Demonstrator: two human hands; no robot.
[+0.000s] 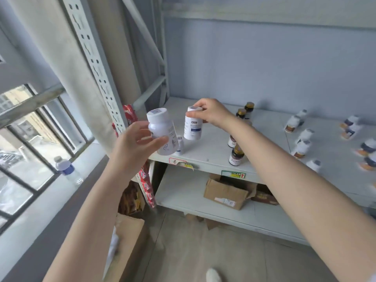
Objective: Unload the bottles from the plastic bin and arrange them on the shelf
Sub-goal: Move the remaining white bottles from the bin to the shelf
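Both hands are loaded. The left hand (140, 143) wraps its fingers round the body of a large white pill bottle (162, 131), held tilted in the air at the front left corner of the shelf (213, 145). The right hand (211, 112) pinches the cap of a smaller white bottle with a blue label (192, 127), upright over the shelf; whether its base touches, I cannot tell. Both look like light, stiff plastic with smooth sides, so I'd judge a grip round the body surer than one on the cap. Amber bottles with gold caps (236, 156) stand near. The plastic bin is out of view. On the lower shelf an open cardboard box (224, 193) hides its contents.
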